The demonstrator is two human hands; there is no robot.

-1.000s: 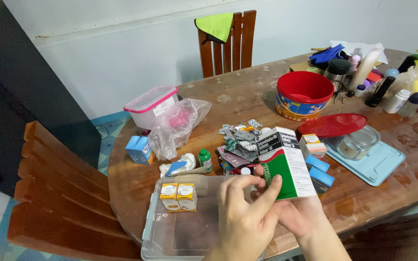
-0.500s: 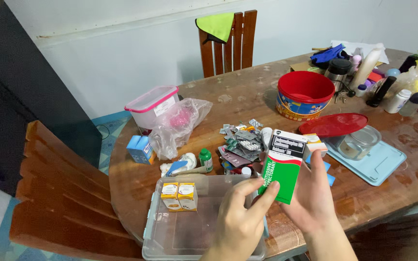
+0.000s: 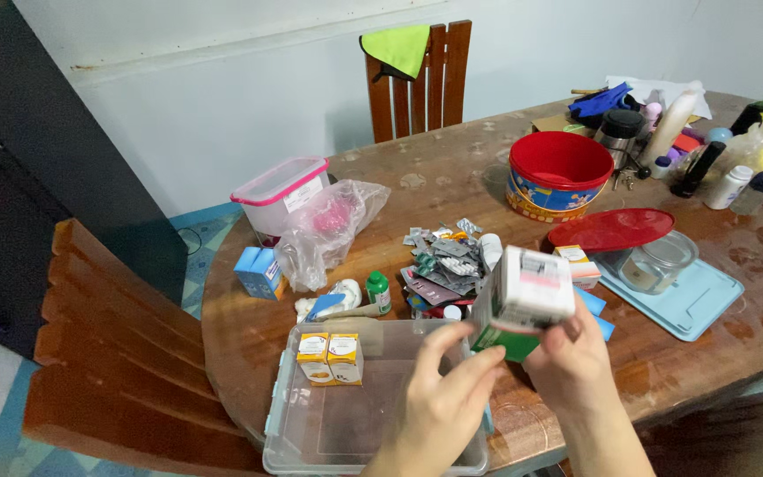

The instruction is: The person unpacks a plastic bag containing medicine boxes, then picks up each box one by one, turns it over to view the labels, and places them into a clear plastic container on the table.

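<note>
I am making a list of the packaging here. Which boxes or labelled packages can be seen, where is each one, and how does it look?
White and green carton: held up by both hands, the right hand and the left hand, above the table edge.
Two small yellow and white boxes: side by side, inside the clear plastic bin.
Blue carton: on the table, left of the crumpled plastic bag.
Blister packs: silver heap, table centre.
</note>
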